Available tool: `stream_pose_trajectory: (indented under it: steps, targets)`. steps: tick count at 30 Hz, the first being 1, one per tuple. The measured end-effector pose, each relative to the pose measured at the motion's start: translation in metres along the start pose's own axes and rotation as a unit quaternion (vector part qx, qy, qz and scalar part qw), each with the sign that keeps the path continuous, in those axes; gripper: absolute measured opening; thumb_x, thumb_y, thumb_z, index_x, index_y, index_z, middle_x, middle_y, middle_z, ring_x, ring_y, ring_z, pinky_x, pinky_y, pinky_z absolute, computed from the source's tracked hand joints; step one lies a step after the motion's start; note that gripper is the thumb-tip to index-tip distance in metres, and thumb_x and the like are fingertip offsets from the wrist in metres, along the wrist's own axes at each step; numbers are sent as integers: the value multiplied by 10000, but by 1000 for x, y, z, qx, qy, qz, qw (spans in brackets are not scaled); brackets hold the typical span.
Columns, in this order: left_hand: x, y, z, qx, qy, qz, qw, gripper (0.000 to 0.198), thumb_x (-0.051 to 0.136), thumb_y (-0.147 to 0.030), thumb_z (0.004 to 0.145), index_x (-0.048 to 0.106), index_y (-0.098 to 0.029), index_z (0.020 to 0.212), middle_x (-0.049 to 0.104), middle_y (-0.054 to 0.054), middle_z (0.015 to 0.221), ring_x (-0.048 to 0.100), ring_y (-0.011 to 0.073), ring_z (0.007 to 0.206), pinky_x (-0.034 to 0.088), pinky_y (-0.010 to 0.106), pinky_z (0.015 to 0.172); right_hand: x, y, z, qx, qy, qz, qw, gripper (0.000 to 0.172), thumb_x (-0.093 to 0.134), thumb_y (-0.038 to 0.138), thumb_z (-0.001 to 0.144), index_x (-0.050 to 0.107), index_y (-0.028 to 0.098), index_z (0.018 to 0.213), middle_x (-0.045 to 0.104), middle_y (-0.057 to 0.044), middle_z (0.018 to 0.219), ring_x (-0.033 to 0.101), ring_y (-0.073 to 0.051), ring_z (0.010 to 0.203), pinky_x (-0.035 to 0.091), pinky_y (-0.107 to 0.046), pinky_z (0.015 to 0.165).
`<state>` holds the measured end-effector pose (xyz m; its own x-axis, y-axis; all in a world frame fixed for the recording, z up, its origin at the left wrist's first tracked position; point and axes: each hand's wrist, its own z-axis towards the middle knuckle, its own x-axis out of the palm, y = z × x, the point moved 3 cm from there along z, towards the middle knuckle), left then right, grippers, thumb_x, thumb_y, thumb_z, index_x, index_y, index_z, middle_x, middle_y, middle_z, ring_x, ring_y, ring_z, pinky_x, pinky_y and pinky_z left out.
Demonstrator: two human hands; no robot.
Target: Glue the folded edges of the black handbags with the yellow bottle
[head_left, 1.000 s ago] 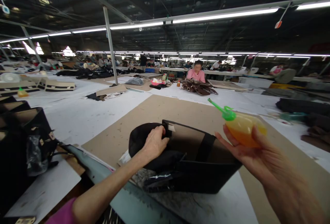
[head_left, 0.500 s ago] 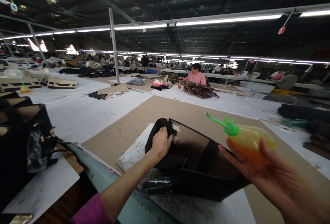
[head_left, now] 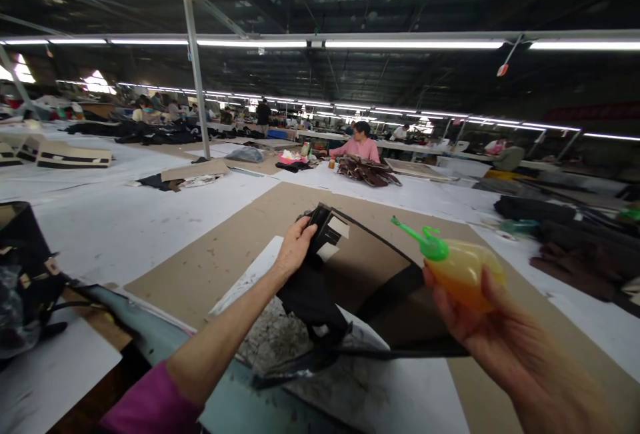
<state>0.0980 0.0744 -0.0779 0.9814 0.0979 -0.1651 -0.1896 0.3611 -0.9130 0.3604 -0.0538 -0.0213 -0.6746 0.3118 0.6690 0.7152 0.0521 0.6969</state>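
Note:
My left hand (head_left: 294, 249) grips the upper corner of a black and brown bag panel (head_left: 367, 271) and holds it lifted off the table. A black flap hangs down from that corner below my fingers. My right hand (head_left: 463, 317) is wrapped round a soft yellow-orange squeeze bottle (head_left: 463, 272) with a green nozzle that points left toward the panel. The nozzle tip is a short way from the panel's brown face and does not touch it.
A brown cardboard sheet (head_left: 235, 247) covers the white table under the panel. A dark bag (head_left: 23, 281) stands at the left edge. Dark material piles (head_left: 575, 234) lie at the right. A person in pink (head_left: 356, 147) sits at a far table behind brown pieces.
My left hand has raised the panel's corner higher and stood the piece more upright. The bottle in my right hand has shifted slightly left and nearer. The camera has turned a little.

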Motion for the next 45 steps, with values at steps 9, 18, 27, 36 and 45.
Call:
stream_pose_trajectory:
  steps: [9, 18, 27, 36, 45]
  targets:
    - [-12, -112, 55, 136, 289, 200, 926, 226, 464, -326, 816, 595, -145, 846, 572, -8, 781, 506, 142, 736, 389, 237, 701, -18, 1, -23, -74, 6, -54, 996, 510, 923, 443, 456, 713, 242, 875, 664, -85, 1027, 647, -276, 902, 582, -235, 692]
    - [10, -126, 47, 172, 474, 374, 779, 130, 489, -213, 783, 601, -157, 751, 520, -30, 651, 472, 113, 639, 332, 202, 595, -50, 19, -15, -125, 10, -187, 974, 631, 922, 343, 444, 646, 190, 991, 640, -129, 1076, 597, -351, 988, 584, -302, 711]
    - [34, -89, 52, 157, 498, 350, 778, 168, 501, -253, 792, 640, -158, 803, 589, -17, 720, 495, 123, 668, 339, 207, 607, -55, 21, -3, -274, 23, -323, 906, 692, 843, 437, 593, 514, 194, 1151, 645, -104, 1042, 630, -300, 896, 579, -304, 721]
    - [36, -82, 57, 175, 494, 318, 790, 160, 514, -278, 760, 618, -166, 712, 549, -21, 671, 485, 133, 651, 341, 224, 613, -38, 33, 17, -355, 11, -384, 852, 600, 803, 477, 641, 553, 217, 1120, 660, -48, 954, 637, -266, 802, 567, -329, 733]
    - [33, -82, 58, 163, 491, 291, 805, 120, 543, -258, 754, 624, -175, 721, 555, -31, 684, 506, 117, 670, 336, 194, 622, -28, 36, 23, -386, 43, -376, 841, 524, 820, 414, 652, 571, 208, 1065, 644, -37, 926, 624, -248, 768, 589, -326, 680]
